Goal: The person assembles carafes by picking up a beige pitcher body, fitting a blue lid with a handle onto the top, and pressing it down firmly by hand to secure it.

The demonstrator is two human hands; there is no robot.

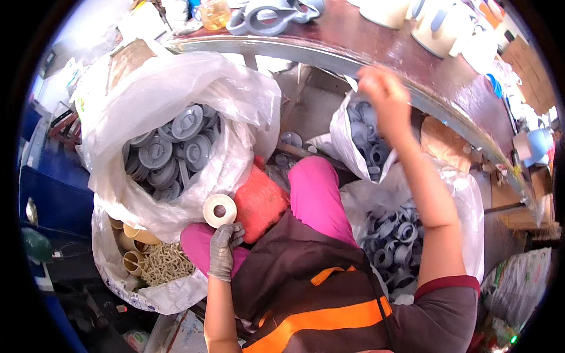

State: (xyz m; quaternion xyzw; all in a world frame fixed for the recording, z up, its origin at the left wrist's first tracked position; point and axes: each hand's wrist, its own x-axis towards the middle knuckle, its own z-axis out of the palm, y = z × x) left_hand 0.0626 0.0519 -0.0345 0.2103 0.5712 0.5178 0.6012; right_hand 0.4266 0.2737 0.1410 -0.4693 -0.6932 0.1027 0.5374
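Note:
My left hand (225, 250), in a pale grey glove, is closed on a cream round part (220, 210) with a hole in its middle, held above my left knee. My bare right hand (385, 97) is raised in front of the table's edge, blurred by motion, so its fingers and anything in them cannot be made out. Just below it hangs a white sack (341, 132) of grey plastic parts (368, 126). A larger plastic-lined sack at the left holds grey round lids (156, 152). Grey ring-shaped parts (405, 232) fill another sack near my right arm.
Ahead runs a dark red table (347, 38) with a metal edge, carrying grey handled parts (268, 17) and cream jugs (438, 29). A sack at the lower left holds cream tubes (134, 263) and small beige pieces (168, 265). Red cloth-like material (262, 203) lies by my knees.

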